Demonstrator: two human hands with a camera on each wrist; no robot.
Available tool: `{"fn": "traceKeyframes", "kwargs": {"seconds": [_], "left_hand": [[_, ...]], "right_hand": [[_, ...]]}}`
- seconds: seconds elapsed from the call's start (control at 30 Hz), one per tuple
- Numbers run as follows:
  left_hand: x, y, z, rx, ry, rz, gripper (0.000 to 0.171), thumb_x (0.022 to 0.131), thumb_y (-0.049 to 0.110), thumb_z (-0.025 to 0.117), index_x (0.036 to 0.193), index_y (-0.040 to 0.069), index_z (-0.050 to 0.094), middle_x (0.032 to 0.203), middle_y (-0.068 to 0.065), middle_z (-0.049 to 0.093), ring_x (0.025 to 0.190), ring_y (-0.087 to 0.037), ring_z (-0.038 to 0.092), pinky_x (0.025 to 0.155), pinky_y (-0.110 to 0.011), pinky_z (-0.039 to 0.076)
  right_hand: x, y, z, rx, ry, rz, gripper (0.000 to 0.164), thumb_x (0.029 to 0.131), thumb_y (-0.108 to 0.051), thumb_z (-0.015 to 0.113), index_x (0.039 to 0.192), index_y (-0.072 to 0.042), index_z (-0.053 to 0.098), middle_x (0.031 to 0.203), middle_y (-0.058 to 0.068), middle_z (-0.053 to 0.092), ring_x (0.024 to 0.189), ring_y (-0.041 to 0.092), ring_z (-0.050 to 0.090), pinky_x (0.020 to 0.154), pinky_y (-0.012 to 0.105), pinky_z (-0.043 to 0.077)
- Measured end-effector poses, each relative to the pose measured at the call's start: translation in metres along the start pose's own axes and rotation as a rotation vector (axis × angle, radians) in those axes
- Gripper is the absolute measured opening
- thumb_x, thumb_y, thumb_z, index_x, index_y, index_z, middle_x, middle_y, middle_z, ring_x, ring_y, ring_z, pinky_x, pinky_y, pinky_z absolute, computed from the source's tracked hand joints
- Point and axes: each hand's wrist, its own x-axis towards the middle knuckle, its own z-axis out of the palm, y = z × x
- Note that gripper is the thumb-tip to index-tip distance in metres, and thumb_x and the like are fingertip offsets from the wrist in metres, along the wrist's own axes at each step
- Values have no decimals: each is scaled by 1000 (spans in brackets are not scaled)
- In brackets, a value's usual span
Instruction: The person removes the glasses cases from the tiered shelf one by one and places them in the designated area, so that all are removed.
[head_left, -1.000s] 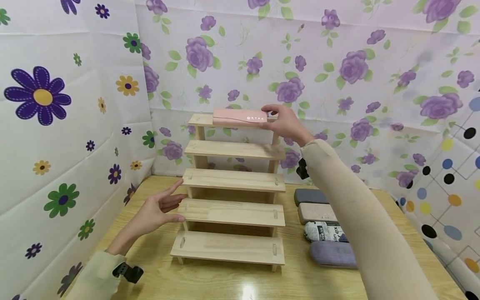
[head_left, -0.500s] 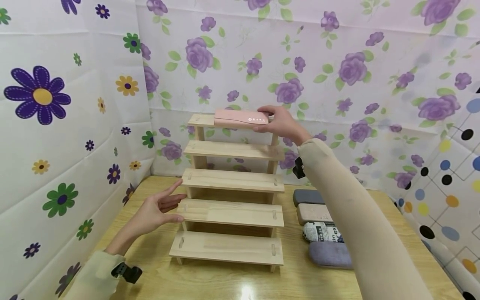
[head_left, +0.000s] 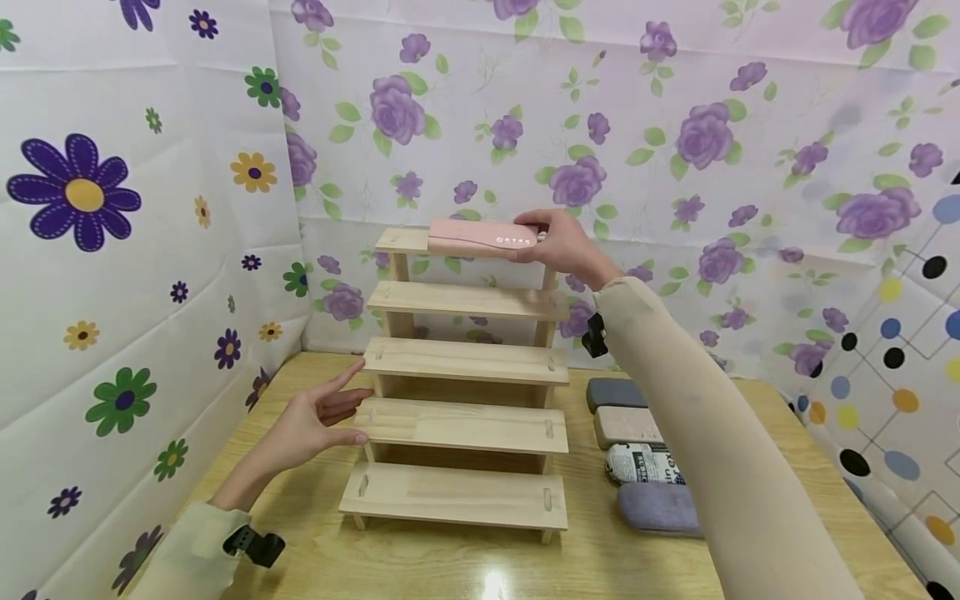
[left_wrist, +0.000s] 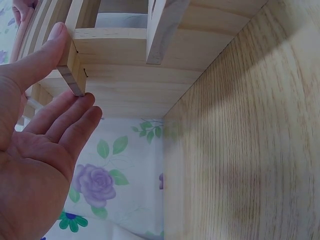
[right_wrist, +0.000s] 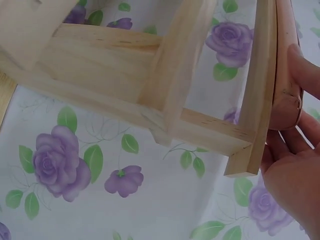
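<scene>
A five-tier wooden stand [head_left: 457,425] stands on the table. Along its top shelf lies a pink glasses case [head_left: 468,235] with small white lettering. My right hand [head_left: 561,243] holds that case by its right end, thumb at the front and fingers behind. In the right wrist view the case [right_wrist: 286,75] lies against the top board, with the hand [right_wrist: 295,170] around its end. My left hand [head_left: 303,429] is at the stand's left side with fingers spread and mostly straight. In the left wrist view its thumb [left_wrist: 50,45] and fingertips touch a shelf end [left_wrist: 72,75].
Right of the stand, several cases lie in a column on the table [head_left: 600,567]: dark grey [head_left: 613,392], pale pink [head_left: 626,425], black-and-white printed [head_left: 641,463] and purple [head_left: 660,507]. My right forearm partly covers them. Flower-patterned sheets [head_left: 480,108] hang behind and beside the stand.
My right hand has shifted slightly left along the case, and the case has moved slightly right on the top shelf. The left hand stays in place.
</scene>
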Motion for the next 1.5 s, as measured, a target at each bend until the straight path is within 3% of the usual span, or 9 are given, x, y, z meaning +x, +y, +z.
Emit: {"fn": "traceKeyframes", "kwargs": {"seconds": [0.17, 0.43, 0.6, 0.87, 1.1, 1.33, 1.5], "left_hand": [[0, 0, 0, 1, 2, -1, 107, 83, 5, 91, 168, 26, 30, 148, -27, 55, 136, -36, 55, 106, -36, 53], [0, -1, 0, 10, 3, -2, 107, 83, 6, 91, 168, 28, 30, 148, -25, 56, 135, -38, 56, 107, -47, 50], [-1, -2, 1, 11, 3, -4, 107, 83, 6, 91, 169, 28, 30, 148, -25, 56, 135, -39, 56, 107, -50, 49], [-1, -1, 1, 15, 6, 7, 108, 82, 5, 91, 169, 25, 29, 148, -25, 56, 136, -39, 55, 108, -47, 50], [-1, 0, 1, 8, 3, 3, 108, 82, 5, 91, 169, 25, 29, 148, -25, 56, 136, -39, 55, 107, -46, 50], [-1, 1, 1, 6, 5, -1, 108, 82, 5, 91, 169, 25, 29, 148, -25, 56, 136, -39, 55, 107, -48, 50], [-1, 1, 2, 0, 5, 3, 108, 82, 5, 91, 169, 24, 29, 148, -24, 56, 136, -39, 55, 107, -49, 49]], "right_hand": [[-7, 0, 3, 7, 34, -16, 61, 88, -13, 87, 143, -3, 64, 130, 12, 65, 115, 29, 57, 90, 34, 52], [-19, -1, 4, 105, 62, -42, 60, 87, -9, 87, 142, 0, 64, 137, 13, 65, 122, 27, 59, 101, 36, 52], [-26, 2, 4, 159, 83, -60, 58, 87, -9, 87, 141, -1, 65, 133, 13, 66, 120, 26, 60, 100, 37, 53], [-37, 7, 2, 206, 93, -61, 54, 88, -11, 88, 139, -8, 69, 134, 9, 66, 121, 24, 59, 103, 39, 52], [-47, 12, -2, 219, 104, -67, 61, 88, -10, 88, 143, -1, 64, 139, 13, 64, 128, 27, 58, 114, 43, 47], [-58, 18, -6, 219, 118, -80, 60, 86, -10, 89, 141, -4, 67, 137, 12, 66, 125, 25, 59, 104, 39, 51], [-69, 25, -8, 217, 117, -67, 61, 86, -12, 89, 143, -6, 66, 140, 11, 64, 134, 26, 54, 106, 41, 51]]}}
